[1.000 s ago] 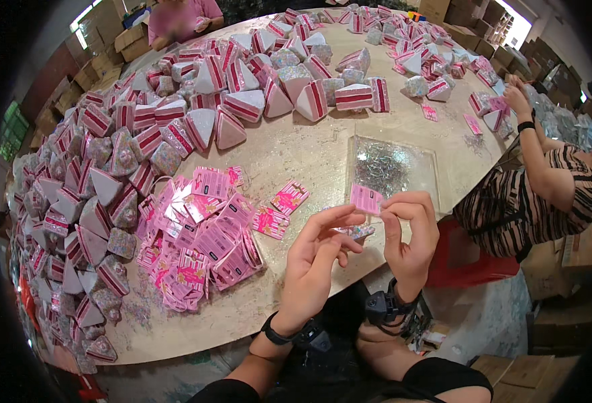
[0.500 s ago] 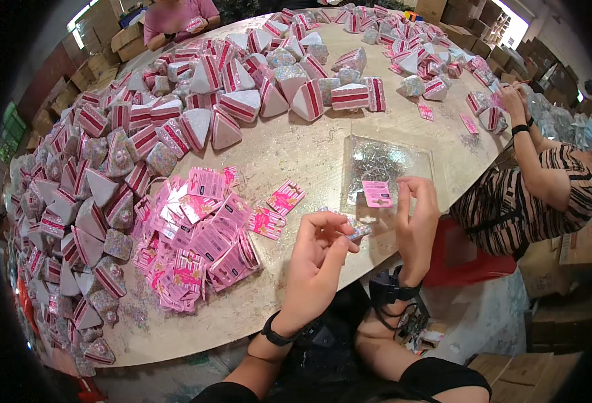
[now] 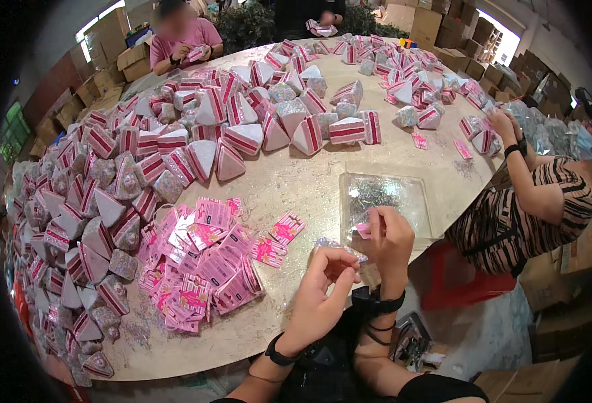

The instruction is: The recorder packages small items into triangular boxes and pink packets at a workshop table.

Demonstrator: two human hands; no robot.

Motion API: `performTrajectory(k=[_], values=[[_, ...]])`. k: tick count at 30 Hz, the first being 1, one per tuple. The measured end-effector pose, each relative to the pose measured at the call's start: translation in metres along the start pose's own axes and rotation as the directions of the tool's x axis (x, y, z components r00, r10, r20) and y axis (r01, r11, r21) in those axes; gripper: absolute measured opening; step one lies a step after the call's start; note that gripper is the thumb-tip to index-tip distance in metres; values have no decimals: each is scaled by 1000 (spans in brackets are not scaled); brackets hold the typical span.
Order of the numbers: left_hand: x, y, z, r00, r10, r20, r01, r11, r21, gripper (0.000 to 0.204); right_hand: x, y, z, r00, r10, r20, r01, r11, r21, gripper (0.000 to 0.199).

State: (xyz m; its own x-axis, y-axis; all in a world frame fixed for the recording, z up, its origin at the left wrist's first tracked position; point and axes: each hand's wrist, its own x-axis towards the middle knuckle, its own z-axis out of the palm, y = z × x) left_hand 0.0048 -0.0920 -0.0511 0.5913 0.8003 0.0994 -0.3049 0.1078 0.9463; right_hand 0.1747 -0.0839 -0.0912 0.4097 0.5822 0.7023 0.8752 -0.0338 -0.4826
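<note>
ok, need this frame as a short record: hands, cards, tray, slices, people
left hand: loosely curled, thumb and forefinger apart, near a glittery piece; contact unclear
right hand: fingertips by a pink card, partly hidden; grip unclear
cards: loose card pile left of the hands
tray: clear tray, small shiny bits inside
slices: cake-slice shapes massed along the left and far side
people: pink top, dark top, striped top

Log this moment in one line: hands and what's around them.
Left hand: curled, near glittery piece | Right hand: at pink card, contact unclear | Nearby: pink card pile, clear tray, cake-slice-shaped pieces
</note>
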Motion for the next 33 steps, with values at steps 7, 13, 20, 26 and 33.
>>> performTrajectory(k=[7,13,20,26,33], values=[[-1,-6,-3,999,53,-8,-52,994,99,24,-15,-8,-7,776,232,-587,-98,963,251,5],[1,11,5,954,284,101,-298,842,449,51,2,-67,-38,481,555,-679,35,762,647,27],[-1,8,2,860,338,381,-484,775,405,32,1,-80,-39,485,683,-546,-5,626,780,31],[-7,12,7,930,163,330,-313,823,475,24,3,-78,-44,490,677,-550,20,621,783,31],[-8,12,5,967,107,231,-221,804,552,16,-3,-61,-46,432,719,-544,-32,615,788,30]])
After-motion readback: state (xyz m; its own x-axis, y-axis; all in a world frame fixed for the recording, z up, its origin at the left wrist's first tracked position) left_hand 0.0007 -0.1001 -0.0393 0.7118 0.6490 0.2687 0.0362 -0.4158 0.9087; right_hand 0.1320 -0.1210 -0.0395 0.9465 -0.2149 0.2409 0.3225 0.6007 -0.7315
